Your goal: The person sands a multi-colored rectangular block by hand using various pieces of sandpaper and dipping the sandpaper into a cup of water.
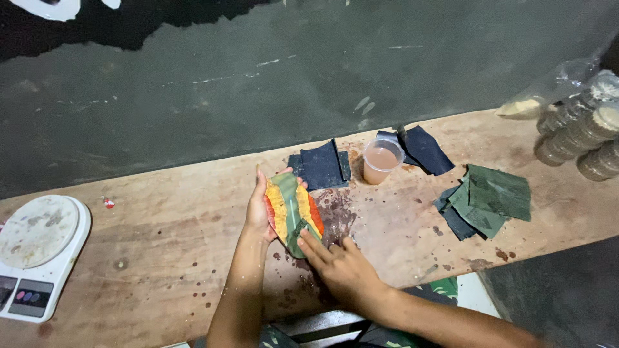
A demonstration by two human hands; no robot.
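At the centre of the frame, the left hand [258,209] cups a striped orange, yellow and green slab [293,212] while the right hand [342,267] presses fingers on its lower edge. Dark sandpaper squares [322,165] and a plastic cup [380,161] sit just above on the wooden bench [161,238]; a white scale [39,254] lies at lower left.

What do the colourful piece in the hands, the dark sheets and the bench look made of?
Colourful piece: seemingly resin or polished stone, glossy, with banded green, yellow and red. Dark sheets: probably sandpaper, matte, thin, curling at the edges. Bench: bare wood board with visible grain, stained and wet-spotted. Left hand holds the piece; right hand fingers rest on it.
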